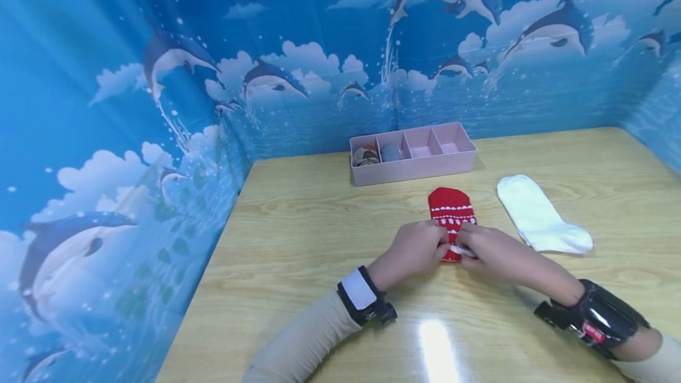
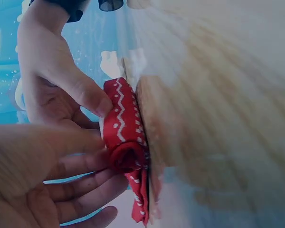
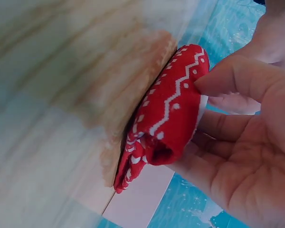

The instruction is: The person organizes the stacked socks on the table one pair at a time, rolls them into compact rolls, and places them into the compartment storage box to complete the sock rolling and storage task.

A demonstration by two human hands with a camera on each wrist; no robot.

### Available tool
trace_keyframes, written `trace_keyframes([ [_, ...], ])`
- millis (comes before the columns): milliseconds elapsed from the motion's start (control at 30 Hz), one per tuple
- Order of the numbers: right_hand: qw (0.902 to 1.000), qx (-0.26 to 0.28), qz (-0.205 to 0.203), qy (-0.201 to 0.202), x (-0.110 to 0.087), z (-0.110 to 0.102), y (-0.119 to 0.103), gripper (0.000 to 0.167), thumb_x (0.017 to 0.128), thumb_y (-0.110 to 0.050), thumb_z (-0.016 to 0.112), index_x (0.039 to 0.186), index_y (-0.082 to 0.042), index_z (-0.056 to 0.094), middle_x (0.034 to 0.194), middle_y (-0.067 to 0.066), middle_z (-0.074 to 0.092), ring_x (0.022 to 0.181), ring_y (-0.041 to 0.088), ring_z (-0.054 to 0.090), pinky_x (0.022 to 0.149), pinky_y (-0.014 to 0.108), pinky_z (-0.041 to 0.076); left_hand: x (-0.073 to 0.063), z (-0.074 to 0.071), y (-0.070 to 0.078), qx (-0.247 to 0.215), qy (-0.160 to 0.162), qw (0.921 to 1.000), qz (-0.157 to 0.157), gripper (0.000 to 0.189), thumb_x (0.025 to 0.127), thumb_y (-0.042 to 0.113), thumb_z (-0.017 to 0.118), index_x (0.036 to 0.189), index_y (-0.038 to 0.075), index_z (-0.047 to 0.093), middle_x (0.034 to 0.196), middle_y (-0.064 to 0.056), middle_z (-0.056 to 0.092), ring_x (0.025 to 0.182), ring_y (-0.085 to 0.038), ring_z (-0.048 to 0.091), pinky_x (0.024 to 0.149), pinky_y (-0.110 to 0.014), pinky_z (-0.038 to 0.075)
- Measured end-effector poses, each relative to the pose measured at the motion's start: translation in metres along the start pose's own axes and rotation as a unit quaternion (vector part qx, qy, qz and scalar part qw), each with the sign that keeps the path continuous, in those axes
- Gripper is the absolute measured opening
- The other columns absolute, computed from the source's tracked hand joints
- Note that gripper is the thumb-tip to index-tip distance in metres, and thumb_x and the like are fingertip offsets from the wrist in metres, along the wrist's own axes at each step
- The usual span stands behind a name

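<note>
A red sock point(image 1: 450, 201) with white patterned bands lies on the table, its near end rolled up toward its far end. My left hand point(image 1: 417, 248) pinches the left side of the roll, and my right hand point(image 1: 492, 251) pinches the right side. In the left wrist view the rolled sock point(image 2: 123, 118) shows a spiral end, with fingers of both hands around it. From the right wrist the same roll point(image 3: 173, 104) appears between thumb and fingers, with a flat part beneath it on the table.
A pink divided box point(image 1: 415, 171) stands behind the sock; its two left compartments hold a multicoloured rolled bundle point(image 1: 366, 156) and a grey-blue one point(image 1: 391, 152). To the right lies a flat white sock point(image 1: 540, 214). A dolphin-print curtain point(image 1: 319, 46) hangs behind the wooden table point(image 1: 298, 211).
</note>
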State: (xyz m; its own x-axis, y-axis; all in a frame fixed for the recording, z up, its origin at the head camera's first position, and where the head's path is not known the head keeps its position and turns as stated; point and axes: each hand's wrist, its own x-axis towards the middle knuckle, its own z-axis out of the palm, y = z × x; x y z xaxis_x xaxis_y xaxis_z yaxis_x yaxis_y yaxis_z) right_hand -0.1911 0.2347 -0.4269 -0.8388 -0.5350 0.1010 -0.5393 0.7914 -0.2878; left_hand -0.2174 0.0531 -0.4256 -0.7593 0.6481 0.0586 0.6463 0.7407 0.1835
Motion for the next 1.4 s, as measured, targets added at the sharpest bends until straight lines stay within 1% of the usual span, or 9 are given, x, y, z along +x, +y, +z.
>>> trace_keyframes([
  [100,1.0,0.008,0.006,-0.001,0.0,-0.001,0.0,0.016,0.082,-0.009,0.076,0.082,-0.013,0.061,0.083,-0.003,0.054,0.069,0.009,0.044,0.062,0.027,0.041,-0.001,-0.002,0.001,0.021,-0.005,0.9995,0.023,0.018,0.092,0.034,0.075,0.082,0.019,0.071,0.071,0.009,0.06,0.06,-0.003,0.047,0.052,-0.016,0.032],
  [267,0.9994,0.027,0.018,-0.006,0.0,-0.002,0.0,0.009,0.084,-0.011,0.077,0.089,-0.009,0.07,0.089,0.0,0.059,0.074,0.009,0.049,0.066,0.029,0.047,-0.001,0.002,0.003,0.045,-0.026,0.9979,0.04,0.021,0.09,0.033,0.077,0.102,0.015,0.075,0.088,0.005,0.07,0.067,-0.003,0.051,0.058,-0.015,0.038],
  [533,0.9995,-0.01,-0.005,0.029,-0.003,-0.004,-0.004,0.008,0.083,-0.008,0.079,0.091,-0.009,0.079,0.088,-0.001,0.062,0.08,0.012,0.055,0.069,0.033,0.052,-0.002,0.003,0.003,0.067,-0.062,0.9955,0.027,0.017,0.092,0.03,0.074,0.1,0.015,0.074,0.091,0.004,0.069,0.069,-0.005,0.054,0.06,-0.017,0.042],
  [667,0.9991,0.012,-0.006,0.04,-0.001,-0.004,-0.005,0.013,0.084,-0.004,0.077,0.088,-0.014,0.069,0.082,-0.006,0.063,0.077,0.009,0.058,0.069,0.033,0.054,-0.001,0.0,-0.001,0.044,-0.08,0.9956,0.018,0.013,0.091,0.028,0.073,0.087,0.017,0.071,0.076,0.007,0.063,0.063,-0.005,0.049,0.056,-0.017,0.038],
  [767,0.999,0.021,-0.005,0.038,0.0,-0.005,-0.006,0.02,0.085,-0.003,0.076,0.085,-0.018,0.063,0.078,-0.011,0.06,0.072,0.005,0.053,0.065,0.029,0.05,-0.001,-0.002,-0.004,0.009,-0.102,0.9947,0.002,0.025,0.091,0.026,0.073,0.072,0.018,0.06,0.063,0.008,0.051,0.056,-0.005,0.044,0.051,-0.018,0.033],
  [933,0.9986,-0.016,-0.015,0.048,-0.003,-0.007,-0.01,0.014,0.082,-0.007,0.081,0.088,-0.017,0.072,0.085,-0.008,0.065,0.077,0.008,0.059,0.066,0.031,0.053,-0.001,-0.005,-0.007,-0.033,-0.127,0.9911,-0.02,0.037,0.093,0.03,0.071,0.064,0.019,0.051,0.054,0.008,0.041,0.048,-0.005,0.041,0.047,-0.019,0.031],
  [1067,0.9959,-0.054,-0.035,0.064,-0.006,-0.006,-0.011,0.021,0.075,-0.014,0.089,0.091,-0.015,0.076,0.089,-0.003,0.067,0.08,0.012,0.063,0.068,0.034,0.057,0.0,-0.005,-0.007,-0.059,-0.137,0.9882,-0.034,0.039,0.094,0.034,0.07,0.063,0.019,0.051,0.053,0.008,0.038,0.047,-0.005,0.041,0.047,-0.019,0.031],
  [1200,0.9956,-0.05,-0.047,0.064,-0.005,-0.003,-0.01,0.025,0.072,-0.013,0.092,0.09,-0.013,0.075,0.086,-0.004,0.068,0.079,0.011,0.063,0.071,0.034,0.057,-0.001,-0.006,-0.009,-0.074,-0.13,0.9877,-0.043,0.037,0.092,0.034,0.074,0.065,0.018,0.054,0.054,0.008,0.038,0.05,-0.006,0.041,0.05,-0.02,0.031],
  [1400,0.9982,0.011,-0.041,0.043,0.0,-0.003,-0.003,0.021,0.074,-0.009,0.089,0.091,-0.013,0.076,0.085,-0.006,0.071,0.077,0.007,0.063,0.07,0.031,0.056,0.0,-0.009,-0.005,-0.038,-0.066,0.9965,-0.034,0.021,0.084,0.032,0.083,0.079,0.02,0.066,0.063,0.013,0.053,0.06,-0.004,0.047,0.056,-0.018,0.033],
])
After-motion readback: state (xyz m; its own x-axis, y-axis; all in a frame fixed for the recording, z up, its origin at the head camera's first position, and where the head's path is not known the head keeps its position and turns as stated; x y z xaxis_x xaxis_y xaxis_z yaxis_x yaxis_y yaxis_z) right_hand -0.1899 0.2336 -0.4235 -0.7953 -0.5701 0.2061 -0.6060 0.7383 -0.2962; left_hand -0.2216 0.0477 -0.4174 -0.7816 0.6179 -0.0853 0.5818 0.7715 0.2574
